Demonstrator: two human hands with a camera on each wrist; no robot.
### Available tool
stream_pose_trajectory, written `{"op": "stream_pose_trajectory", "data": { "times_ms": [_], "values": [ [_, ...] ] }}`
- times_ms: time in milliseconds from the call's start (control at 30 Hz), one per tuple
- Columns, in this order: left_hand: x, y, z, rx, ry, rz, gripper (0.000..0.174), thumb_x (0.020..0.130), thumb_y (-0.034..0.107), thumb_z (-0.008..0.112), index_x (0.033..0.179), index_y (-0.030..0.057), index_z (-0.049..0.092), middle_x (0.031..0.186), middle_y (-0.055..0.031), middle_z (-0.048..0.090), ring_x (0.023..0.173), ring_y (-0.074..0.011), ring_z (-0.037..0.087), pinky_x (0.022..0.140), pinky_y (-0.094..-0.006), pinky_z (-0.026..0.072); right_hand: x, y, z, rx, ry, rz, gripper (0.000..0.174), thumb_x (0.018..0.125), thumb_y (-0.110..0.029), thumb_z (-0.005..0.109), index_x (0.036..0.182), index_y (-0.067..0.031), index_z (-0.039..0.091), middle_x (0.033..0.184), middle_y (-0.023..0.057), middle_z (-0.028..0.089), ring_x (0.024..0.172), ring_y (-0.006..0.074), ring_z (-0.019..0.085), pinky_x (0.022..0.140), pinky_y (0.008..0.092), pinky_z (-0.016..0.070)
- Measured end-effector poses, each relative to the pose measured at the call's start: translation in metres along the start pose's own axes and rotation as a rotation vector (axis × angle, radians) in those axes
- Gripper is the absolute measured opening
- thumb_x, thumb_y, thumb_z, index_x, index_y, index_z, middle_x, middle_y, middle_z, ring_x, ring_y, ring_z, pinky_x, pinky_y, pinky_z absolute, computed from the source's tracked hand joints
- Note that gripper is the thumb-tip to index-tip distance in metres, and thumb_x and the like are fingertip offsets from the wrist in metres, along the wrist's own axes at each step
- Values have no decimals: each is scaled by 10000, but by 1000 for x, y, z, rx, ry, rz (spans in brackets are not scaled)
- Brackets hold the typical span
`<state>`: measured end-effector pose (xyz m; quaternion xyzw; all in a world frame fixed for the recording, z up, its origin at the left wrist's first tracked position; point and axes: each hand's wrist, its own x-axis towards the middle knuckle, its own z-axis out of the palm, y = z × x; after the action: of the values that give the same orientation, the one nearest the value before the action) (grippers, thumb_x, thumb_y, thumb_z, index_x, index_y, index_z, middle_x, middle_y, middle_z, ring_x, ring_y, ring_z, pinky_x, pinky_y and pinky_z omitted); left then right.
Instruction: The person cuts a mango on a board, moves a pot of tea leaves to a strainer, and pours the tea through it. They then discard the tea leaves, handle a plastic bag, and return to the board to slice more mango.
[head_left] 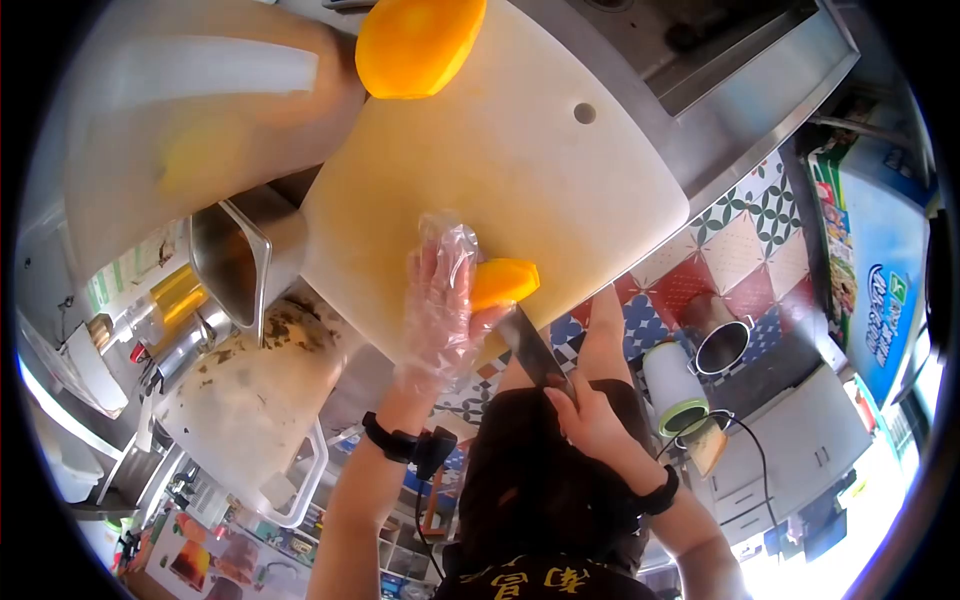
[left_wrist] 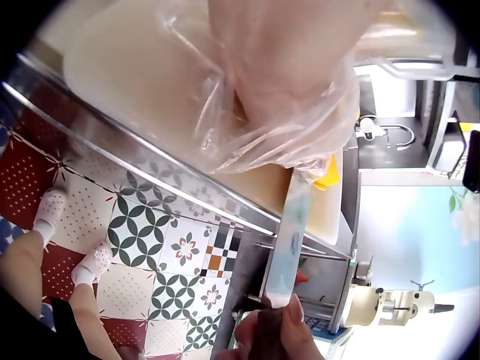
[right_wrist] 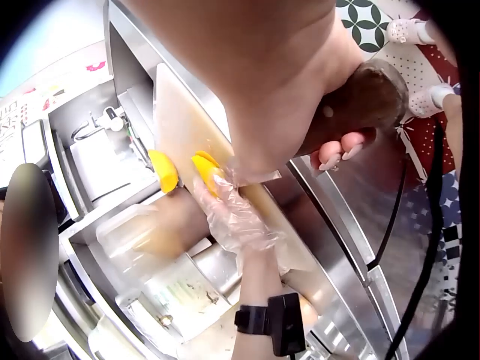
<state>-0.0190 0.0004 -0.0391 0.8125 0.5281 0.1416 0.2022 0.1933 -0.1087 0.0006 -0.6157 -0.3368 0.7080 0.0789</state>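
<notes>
On the white cutting board (head_left: 610, 190) lies a smaller piece of peeled mango (head_left: 508, 282), near the edge closest to the person. The left hand (head_left: 440, 300), in a clear plastic glove, holds this piece, its thumb on the near side. The right hand (head_left: 600, 425) is bare and grips the dark handle (right_wrist: 364, 101) of a knife. The knife blade (head_left: 535, 347) points up toward the board, its tip close to the mango and the left thumb. A larger peeled mango piece (head_left: 420, 48) rests at the board's far end.
Left of the board stand a large translucent tub (head_left: 200, 120) and a steel container (head_left: 232, 262). Beyond the board is a metal sink (head_left: 690, 50). Steel counter edge (left_wrist: 172, 165) runs along the board, above a patterned tile floor (left_wrist: 142, 225). A cable (head_left: 765, 460) hangs by the right wrist.
</notes>
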Motion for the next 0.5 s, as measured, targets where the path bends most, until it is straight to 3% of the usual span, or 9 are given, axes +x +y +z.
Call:
{"op": "stream_pose_trajectory", "data": {
  "times_ms": [100, 233, 333, 367, 467, 500],
  "values": [
    [0, -1, -3, -29, 9, 14, 753, 871, 371, 583, 1422, 27, 202, 1453, -211, 253, 1307, -454, 272, 1026, -570, 263, 21, -12, 7, -12, -43, -55, 277, 915, -230, 535, 992, 24, 455, 708, 244, 574, 680, 435, 572, 579, 436, 448],
    [3, -3, -8, -93, 29, 31, 770, 862, 357, 602, 1428, 41, 185, 1444, -221, 265, 1271, -469, 316, 1016, -578, 276, 21, -4, 24, -33, -16, -31, 262, 910, -226, 542, 974, 15, 463, 723, 256, 573, 697, 446, 569, 581, 442, 448],
    [3, -1, -12, -113, 52, 31, 772, 859, 341, 606, 1430, 46, 179, 1432, -218, 287, 1231, -472, 362, 1001, -586, 293, 5, 3, 39, -36, 37, -80, 300, 938, -275, 503, 1078, -9, 503, 571, 67, 539, 474, 150, 550, 461, 274, 434],
    [6, 0, -13, -122, 89, 39, 756, 856, 342, 608, 1418, 40, 203, 1418, -216, 312, 1210, -465, 388, 996, -577, 310, 5, 2, 41, -62, 36, -78, 295, 937, -266, 506, 1079, -8, 504, 565, 74, 541, 475, 160, 558, 467, 282, 440],
    [4, 2, -18, -87, 84, 41, 714, 847, 311, 617, 1396, 36, 254, 1403, -199, 344, 1199, -456, 402, 1010, -559, 310, 19, -9, 49, -54, 31, -13, 277, 907, -261, 546, 912, -6, 438, 721, 272, 578, 704, 458, 570, 580, 463, 454],
    [4, 2, -17, -120, 64, 61, 690, 834, 296, 634, 1374, 32, 295, 1393, -190, 364, 1219, -437, 396, 1013, -559, 305, 20, -9, 55, -60, 31, -18, 282, 907, -267, 546, 910, -7, 436, 715, 272, 577, 700, 459, 568, 576, 469, 451]
  ]
}}
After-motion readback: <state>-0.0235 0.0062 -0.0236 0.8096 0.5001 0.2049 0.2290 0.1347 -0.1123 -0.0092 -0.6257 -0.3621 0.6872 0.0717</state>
